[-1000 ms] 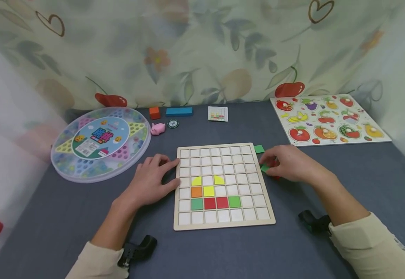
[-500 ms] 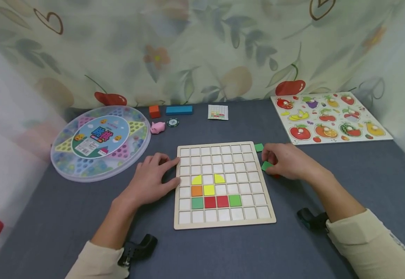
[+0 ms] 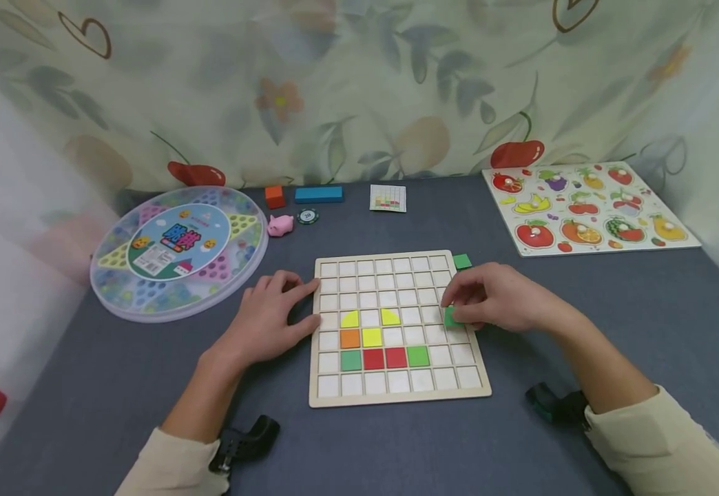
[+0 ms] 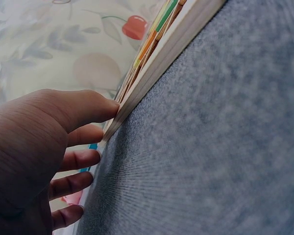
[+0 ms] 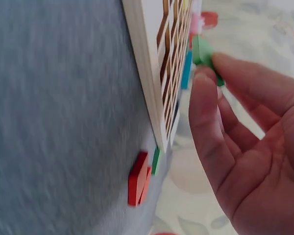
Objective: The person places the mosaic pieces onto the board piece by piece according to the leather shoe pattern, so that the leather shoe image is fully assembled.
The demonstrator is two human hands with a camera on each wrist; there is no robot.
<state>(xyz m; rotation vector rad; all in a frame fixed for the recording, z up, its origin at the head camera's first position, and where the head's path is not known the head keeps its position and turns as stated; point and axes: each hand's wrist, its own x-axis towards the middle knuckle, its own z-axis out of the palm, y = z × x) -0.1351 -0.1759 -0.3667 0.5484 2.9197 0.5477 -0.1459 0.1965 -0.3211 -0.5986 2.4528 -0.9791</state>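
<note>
While the left hand (image 3: pixel 271 320) lies flat against the left edge of the pale wooden grid board (image 3: pixel 397 395) on the grey worktop (image 3: pixel 644 310), the right hand (image 3: pixel 498 303) hovers over the board's right side, its grip pinching a small green square tile (image 3: pixel 452 317) between thumb and fingertips. Yellow, orange, red and green tiles fill cells in the middle rows. This looks like the placing step; the next move calls for squaring the tile over an open cell and lowering it flat.

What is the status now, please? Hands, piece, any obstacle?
Left hand rests at grid board edge. Right hand pinches green tile over board's right side. Nothing blocks empty cells.
</note>
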